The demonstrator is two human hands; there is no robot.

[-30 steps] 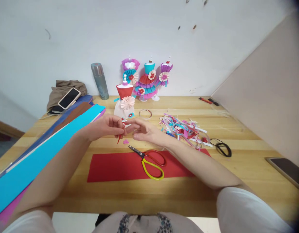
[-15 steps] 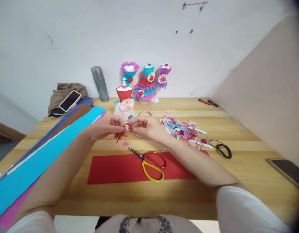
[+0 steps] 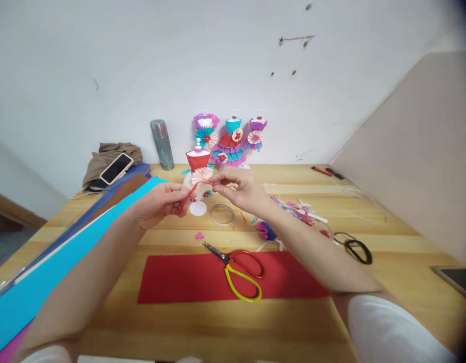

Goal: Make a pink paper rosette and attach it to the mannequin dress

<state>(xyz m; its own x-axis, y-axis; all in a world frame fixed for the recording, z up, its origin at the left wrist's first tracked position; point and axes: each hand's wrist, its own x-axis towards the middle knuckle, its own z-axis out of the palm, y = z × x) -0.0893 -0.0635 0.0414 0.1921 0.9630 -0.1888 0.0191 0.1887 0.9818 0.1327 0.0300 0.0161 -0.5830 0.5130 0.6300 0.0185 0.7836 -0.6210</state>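
Between my two hands stretches a narrow red paper strip (image 3: 192, 192). My left hand (image 3: 162, 202) pinches its lower end, and the fingers of my right hand (image 3: 238, 187) close on the other end. Just behind them stands a small mannequin (image 3: 198, 160) with a red top and a pale pleated fan at the waist. Below my hands, scissors (image 3: 227, 258) with one red and one yellow handle lie on a red paper sheet (image 3: 176, 280). A round tape ring (image 3: 222, 223) lies on the table beneath my right hand.
Several dressed mannequins (image 3: 233, 138) stand along the wall near a flask (image 3: 162, 145). Coloured paper scraps (image 3: 301, 212) and a black hair tie (image 3: 358, 251) lie to the right. Blue paper (image 3: 77, 242), a phone (image 3: 117, 169) and brown cloth (image 3: 100, 156) are on the left.
My hands have moved apart, drawing the red strip out between them. The view has tilted up a little, so the table's things sit lower in the picture.
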